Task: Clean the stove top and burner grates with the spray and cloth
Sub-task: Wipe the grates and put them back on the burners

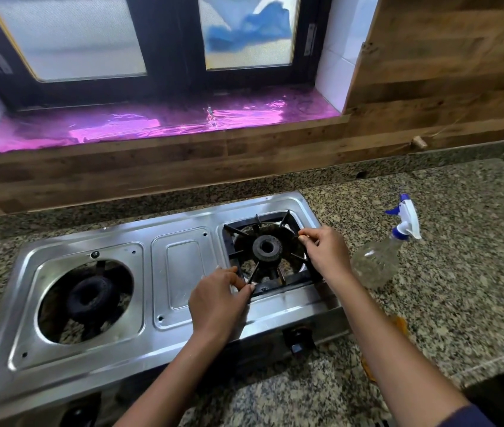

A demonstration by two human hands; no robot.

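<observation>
Item: burner grate (293,279), over the right burner of the stove top (183,272), both my hands on it.
My left hand (216,300) pinches its near-left corner. My right hand (324,251) pinches a prong on the far-right side. The spray bottle (380,260) lies on the granite counter (460,241), just right of the stove.

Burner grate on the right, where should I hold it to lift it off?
Pinch the square outer frame of the burner grate at diagonal corners, from above: it lies flat in the stove top recess. The left hand has the near-left corner, the right hand the far-right side.
</observation>
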